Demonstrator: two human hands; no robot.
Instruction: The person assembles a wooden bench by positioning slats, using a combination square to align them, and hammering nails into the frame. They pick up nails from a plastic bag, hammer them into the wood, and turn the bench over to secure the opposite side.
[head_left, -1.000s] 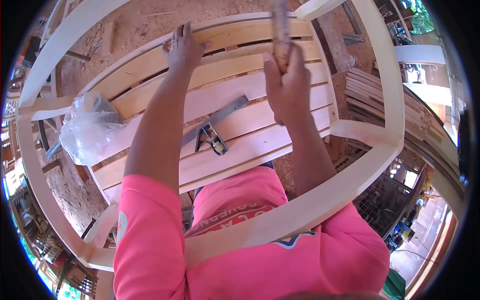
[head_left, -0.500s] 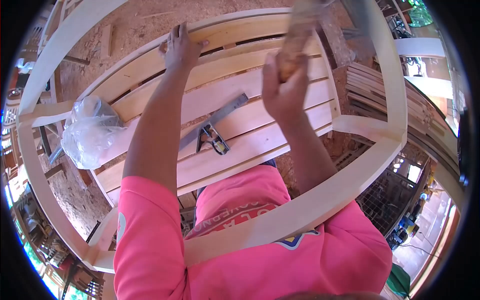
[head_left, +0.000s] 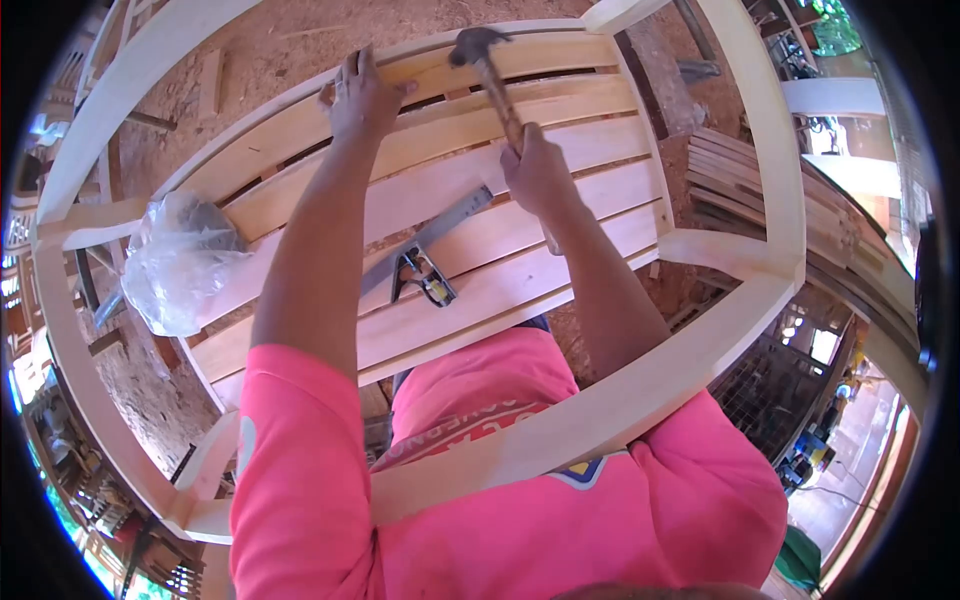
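My right hand point(head_left: 540, 175) grips the wooden handle of a hammer point(head_left: 490, 75), whose dark metal head rests down on the far slat of a pale wooden slatted seat point(head_left: 560, 120). My left hand point(head_left: 362, 95) presses flat on that same far slat, a little left of the hammer head. A metal combination square point(head_left: 425, 255) lies on the middle slats between my two forearms.
A crumpled clear plastic bag point(head_left: 180, 260) sits on the seat's left end. Curved pale wooden frame rails point(head_left: 640, 390) ring the seat, close to my chest. A stack of slats point(head_left: 740, 190) lies to the right on the sawdust-covered ground.
The hammer was raised upright above the slats; my right hand has swung it down so its head now meets the far slat. My left hand stayed in place.
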